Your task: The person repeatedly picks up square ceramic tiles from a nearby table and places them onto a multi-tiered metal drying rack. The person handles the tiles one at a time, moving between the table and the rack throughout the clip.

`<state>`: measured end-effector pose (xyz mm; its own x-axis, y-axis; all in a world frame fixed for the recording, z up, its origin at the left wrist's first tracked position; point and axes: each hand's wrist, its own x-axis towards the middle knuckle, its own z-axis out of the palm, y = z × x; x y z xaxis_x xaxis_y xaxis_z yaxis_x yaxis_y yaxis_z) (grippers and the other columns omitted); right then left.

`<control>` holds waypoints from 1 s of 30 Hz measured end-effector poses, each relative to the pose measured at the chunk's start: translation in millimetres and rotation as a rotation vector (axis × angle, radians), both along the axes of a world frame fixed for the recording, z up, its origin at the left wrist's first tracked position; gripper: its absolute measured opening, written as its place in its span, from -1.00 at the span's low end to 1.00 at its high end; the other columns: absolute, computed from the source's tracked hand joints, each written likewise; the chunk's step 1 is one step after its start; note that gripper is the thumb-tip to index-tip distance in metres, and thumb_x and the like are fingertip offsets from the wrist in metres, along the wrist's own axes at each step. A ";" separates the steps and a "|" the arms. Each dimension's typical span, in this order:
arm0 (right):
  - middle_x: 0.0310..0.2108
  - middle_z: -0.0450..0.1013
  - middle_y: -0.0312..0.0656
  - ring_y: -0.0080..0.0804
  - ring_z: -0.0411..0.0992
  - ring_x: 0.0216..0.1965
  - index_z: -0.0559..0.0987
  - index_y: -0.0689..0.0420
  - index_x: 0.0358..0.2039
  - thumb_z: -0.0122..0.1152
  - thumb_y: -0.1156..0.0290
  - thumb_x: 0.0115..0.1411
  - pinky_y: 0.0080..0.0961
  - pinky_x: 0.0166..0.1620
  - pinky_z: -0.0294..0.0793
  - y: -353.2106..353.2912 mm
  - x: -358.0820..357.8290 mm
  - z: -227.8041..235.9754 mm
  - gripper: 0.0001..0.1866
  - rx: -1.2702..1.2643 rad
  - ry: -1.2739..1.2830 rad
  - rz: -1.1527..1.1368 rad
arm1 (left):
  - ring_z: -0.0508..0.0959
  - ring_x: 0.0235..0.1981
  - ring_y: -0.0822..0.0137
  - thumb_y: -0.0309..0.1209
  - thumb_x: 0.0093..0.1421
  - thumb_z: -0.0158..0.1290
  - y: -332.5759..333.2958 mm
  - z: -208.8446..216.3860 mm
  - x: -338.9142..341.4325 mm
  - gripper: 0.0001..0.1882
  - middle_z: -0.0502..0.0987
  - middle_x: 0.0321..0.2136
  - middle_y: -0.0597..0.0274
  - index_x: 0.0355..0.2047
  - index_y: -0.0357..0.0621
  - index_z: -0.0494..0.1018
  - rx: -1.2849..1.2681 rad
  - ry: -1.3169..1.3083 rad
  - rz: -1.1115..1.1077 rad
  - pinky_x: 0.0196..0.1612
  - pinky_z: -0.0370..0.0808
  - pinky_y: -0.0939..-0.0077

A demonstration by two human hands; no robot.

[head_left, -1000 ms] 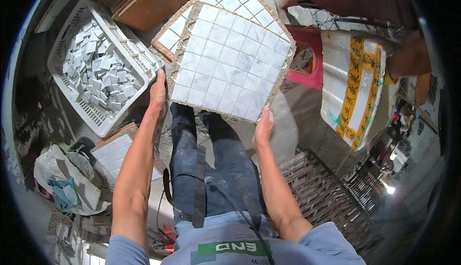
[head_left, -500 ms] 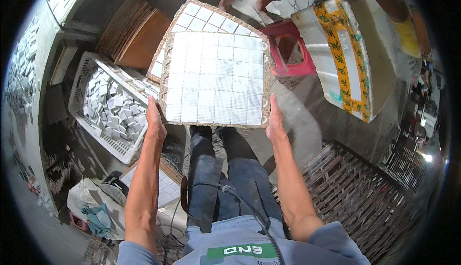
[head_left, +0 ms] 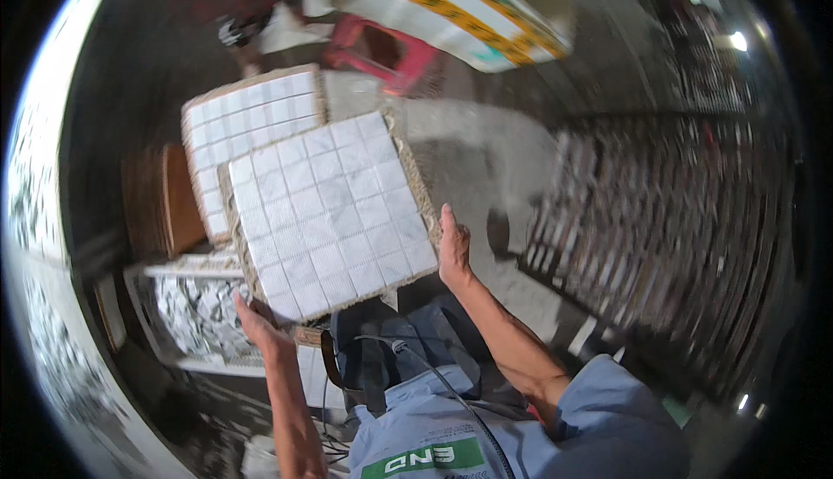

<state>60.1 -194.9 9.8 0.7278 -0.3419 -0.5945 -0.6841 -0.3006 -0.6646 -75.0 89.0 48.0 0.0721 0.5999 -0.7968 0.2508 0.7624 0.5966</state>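
Between my two hands is a square board carrying a mosaic tile sheet [head_left: 325, 210], white square tiles under a fine mesh, with a rough brown rim. My left hand [head_left: 265, 327] grips its near left corner, thumb up along the edge. My right hand [head_left: 454, 252] holds its right edge near the lower corner. The fingers beneath are hidden. Past it lies a second tiled board [head_left: 247, 110], partly covered by the one I hold. Left of my left hand stands a white plastic basket [head_left: 186, 364] of loose pale tiles.
A red plastic stool [head_left: 377, 49] and a white foam box [head_left: 451, 10] with yellow tape stand at the far side, near another person's leg [head_left: 249, 58]. Slatted racks [head_left: 642, 245] fill the right. Brown boards [head_left: 173, 201] lean at left beside a ledge.
The view has turned right, so the stool, box and basket shift and the racks show more fully. The board I hold now appears tilted and lower left, still in both hands.
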 end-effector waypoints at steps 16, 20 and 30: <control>-0.74 -0.13 -0.38 -0.54 -0.13 -0.63 0.02 0.06 -0.76 0.02 -0.01 0.12 -0.39 -0.55 -0.06 -223.0 -221.1 -27.9 -0.43 -0.117 -0.016 -1.143 | 0.26 -0.46 0.37 -0.06 0.27 -0.35 -220.6 -58.1 60.1 -0.43 0.32 -0.51 0.21 -0.14 -0.41 0.32 0.560 -0.131 -1.399 -0.36 0.26 0.36; -0.78 -0.12 -0.42 -0.58 -0.13 -0.69 0.06 0.08 -0.81 0.03 -0.02 0.11 -0.42 -0.59 -0.13 -270.5 -242.0 -48.7 -0.41 0.054 -0.095 -1.254 | 0.33 -0.42 0.24 -0.07 0.27 -0.34 -252.9 -110.4 73.5 -0.45 0.39 -0.41 0.09 -0.06 -0.36 0.29 0.394 -0.205 -1.671 -0.29 0.30 0.37; -0.56 0.28 -0.09 -0.34 0.23 -0.49 0.43 0.31 -0.34 -0.06 -0.07 0.13 -0.24 -0.38 0.19 -327.9 -298.9 -186.0 -0.43 -0.156 0.155 -1.312 | 0.36 0.02 0.13 -0.08 0.21 -0.23 -444.6 -204.3 151.4 -0.47 0.34 0.01 -0.04 0.03 -0.21 0.29 0.565 0.022 -1.846 0.00 0.26 0.41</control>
<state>-238.9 -522.8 -176.2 -0.2626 -0.8052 -0.5317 -0.5887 0.5703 -0.5729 76.4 -355.6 -156.2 0.8154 -0.0451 -0.5772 0.4073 -0.6639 0.6272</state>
